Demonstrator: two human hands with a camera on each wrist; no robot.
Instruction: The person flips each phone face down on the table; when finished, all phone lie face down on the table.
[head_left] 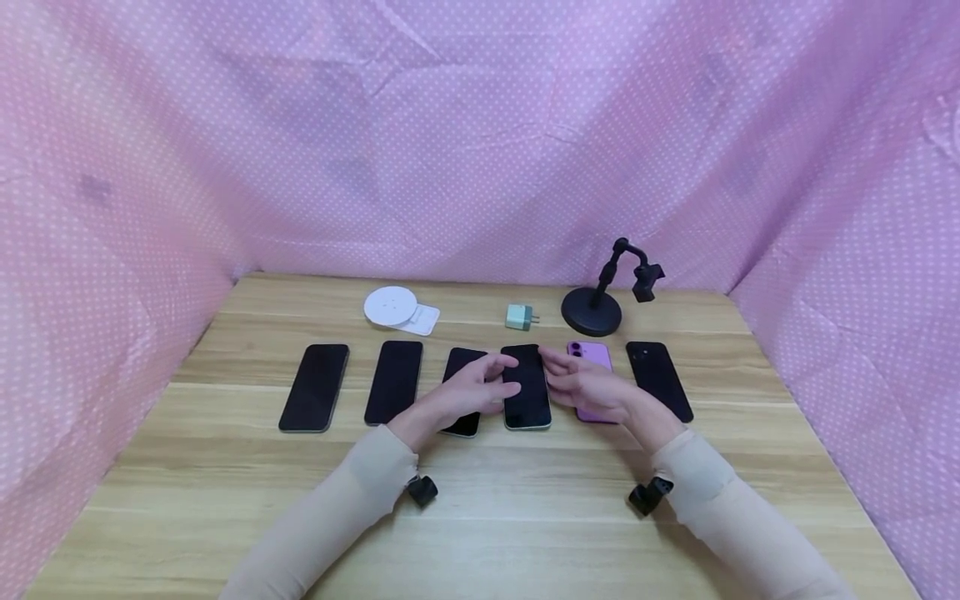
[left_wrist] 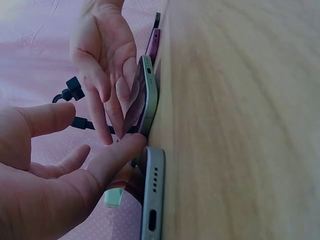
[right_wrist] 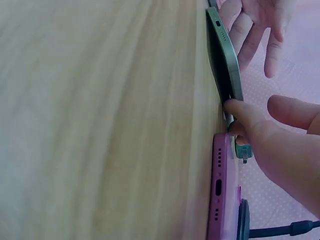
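Note:
A smartphone (head_left: 527, 392) with a dark screen and pale greenish edge lies between my two hands. In the right wrist view, this phone (right_wrist: 226, 50) looks slightly tilted, one side a little off the tabletop. My left hand (head_left: 468, 390) reaches over another dark phone (head_left: 463, 425), its straight fingers at the middle phone's left edge. From the other side my right hand (head_left: 596, 390) comes across a pink-purple phone (head_left: 604, 356); its extended fingertips touch the middle phone's right edge. Neither hand's fingers curl round a phone.
Farther left lie two dark phones (head_left: 315, 388) (head_left: 394, 383); a black phone (head_left: 658, 379) lies far right. Behind the row stand a white round charging stand (head_left: 391, 306), a green plug adapter (head_left: 518, 317) and a black phone stand (head_left: 592, 312). Pink dotted cloth surrounds the wooden table (head_left: 495, 517).

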